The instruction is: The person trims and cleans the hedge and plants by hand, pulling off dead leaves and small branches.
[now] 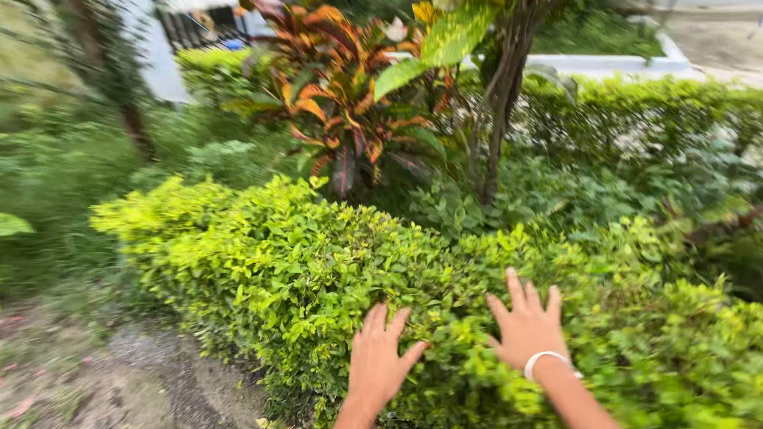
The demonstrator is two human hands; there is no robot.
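A low hedge (272, 262) of small yellow-green leaves runs from the left middle to the lower right. My left hand (378, 360) lies flat on its top, fingers spread, holding nothing. My right hand (526, 324) rests on the leaves a little to the right, fingers also apart and empty. A white bangle (546, 359) circles my right wrist. Both forearms come in from the bottom edge.
Behind the hedge stands a shrub with orange, red and green leaves (342, 105) and a thin tree trunk (501, 106). A second, darker hedge (652, 117) runs at the back right. Bare dirt ground (124, 397) lies to the left. A white wall (615, 61) shows far back.
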